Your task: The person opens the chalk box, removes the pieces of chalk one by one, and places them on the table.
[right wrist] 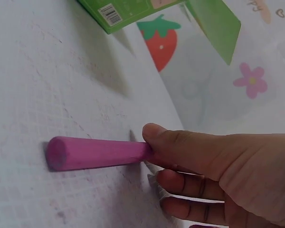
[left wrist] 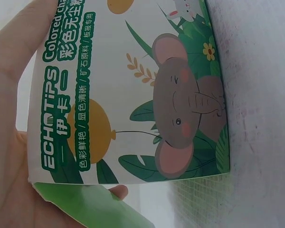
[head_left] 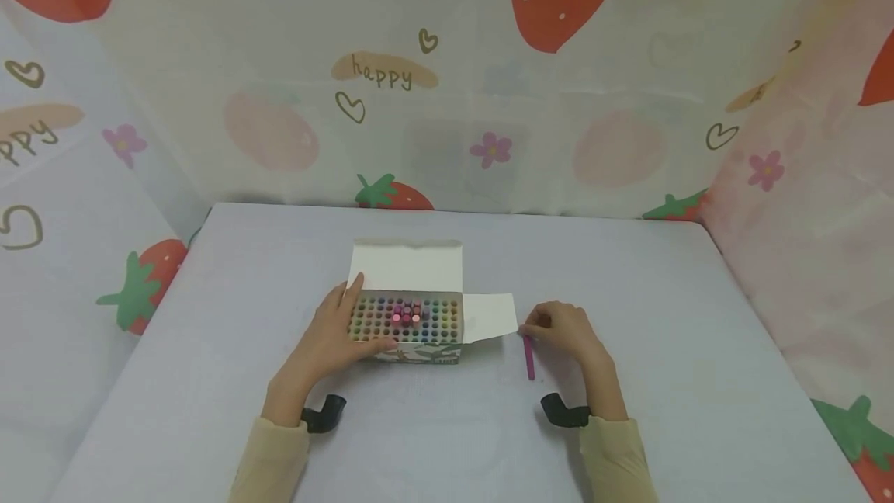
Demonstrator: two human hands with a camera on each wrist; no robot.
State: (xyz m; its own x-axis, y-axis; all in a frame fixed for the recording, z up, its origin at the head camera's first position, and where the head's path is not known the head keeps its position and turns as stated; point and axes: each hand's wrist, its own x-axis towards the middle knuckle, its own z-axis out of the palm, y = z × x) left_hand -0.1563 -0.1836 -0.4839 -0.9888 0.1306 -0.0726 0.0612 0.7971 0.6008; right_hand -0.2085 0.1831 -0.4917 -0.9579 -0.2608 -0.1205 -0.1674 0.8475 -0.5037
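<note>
An open chalk box (head_left: pixel 412 353), with a printed elephant on its front in the left wrist view, stands on the table. Its holed insert shows rows of coloured holes, and several pink and purple chalk sticks (head_left: pixel 407 318) poke up near the middle. My left hand (head_left: pixel 330 340) grips the box's left side, thumb along the front edge and fingers toward the back. To the right of the box, a magenta chalk stick (right wrist: pixel 102 153) lies on the table. My right hand (head_left: pixel 564 328) pinches its far end between thumb and fingers.
The box's lid flap (head_left: pixel 407 266) stands up at the back, and a side flap (head_left: pixel 489 317) sticks out toward my right hand. White cloth covers the table (head_left: pixel 447 441). Strawberry-printed curtains (head_left: pixel 531 99) hang behind and at both sides.
</note>
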